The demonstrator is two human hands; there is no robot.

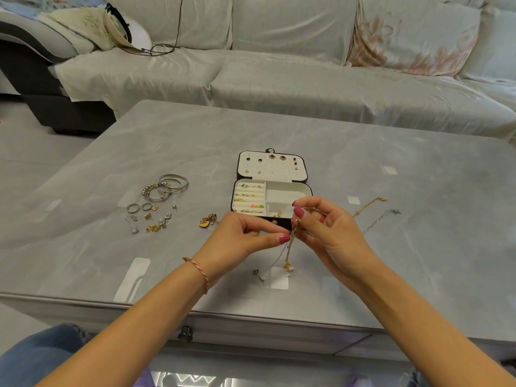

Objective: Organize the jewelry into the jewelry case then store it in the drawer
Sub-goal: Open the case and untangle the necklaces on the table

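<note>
Both hands pinching a thin chain up top: left hand fingertips, right hand thumb and forefinger, probably gathering it for coiling; charms dangling above table, jewelry case sitting open just behind

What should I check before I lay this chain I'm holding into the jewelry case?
1. Black jewelry case lid open: ok.
2. Large white compartment on its right side free: ok, looks empty.
3. Thin silver chain with small charms held securely: ok, left hand and right hand both pinch its top.
4. Chain untangled: cannot tell, strands hang bunched together.
5. Charm ends lifted off the grey glass table: not ok, they appear to rest on it.
</note>
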